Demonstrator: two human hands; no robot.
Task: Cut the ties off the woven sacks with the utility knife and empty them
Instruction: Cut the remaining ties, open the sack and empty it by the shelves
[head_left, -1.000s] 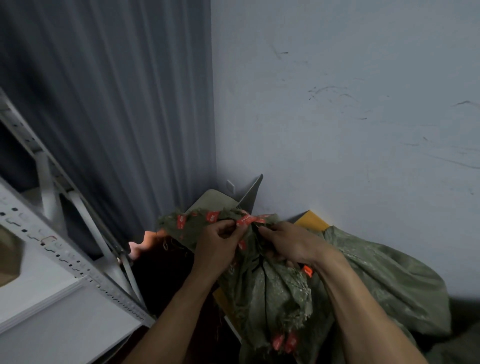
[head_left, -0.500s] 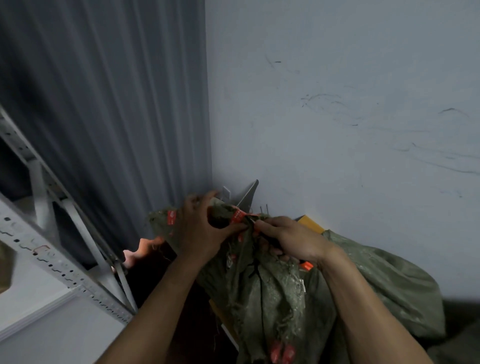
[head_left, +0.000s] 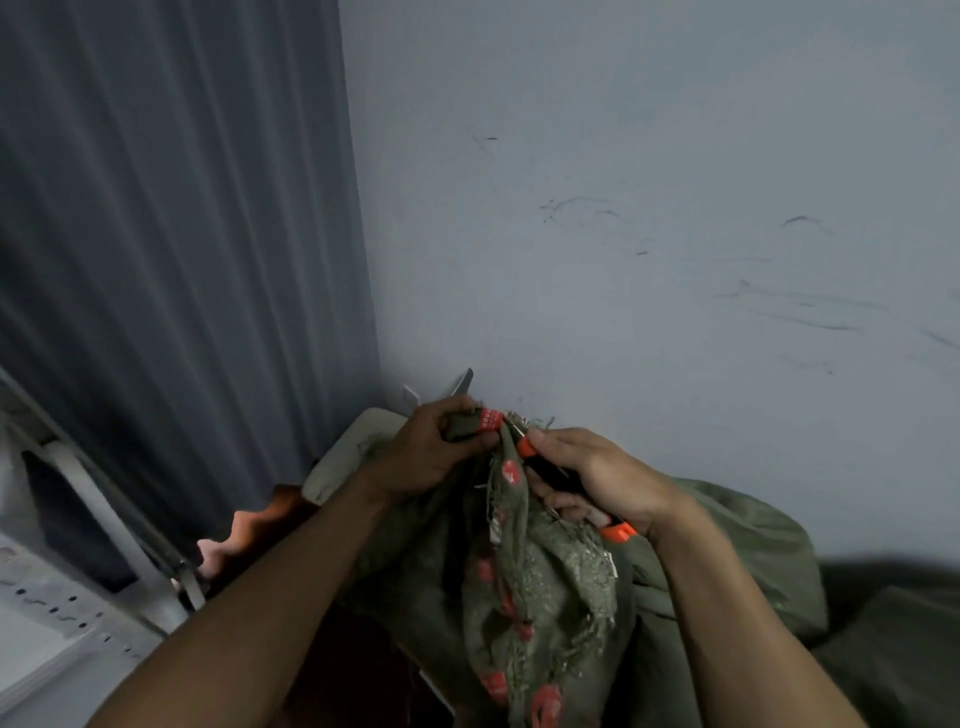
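Woven sack (head_left: 540, 587) sat at 6 o'clock, neck bunched. Left hand (head_left: 431, 452) fingers clamped on neck; right hand (head_left: 597, 478) curled round utility knife (head_left: 553, 475), tip at neck's 3 o'clock. Left index, raised half a second before, had curled down.

- View: a single head-worn, wide-angle camera, sited above and behind the person's forearms.
- Facing: it looked forward and down into a room corner, with curtain (head_left: 171, 208) at left, wall (head_left: 649, 208) at right and rack (head_left: 78, 613) at the lower-left edge.
- Range: close. Left hand (head_left: 426, 452), right hand (head_left: 597, 478), woven sack (head_left: 545, 582) and utility knife (head_left: 553, 474) sat low-centre, near the lens.
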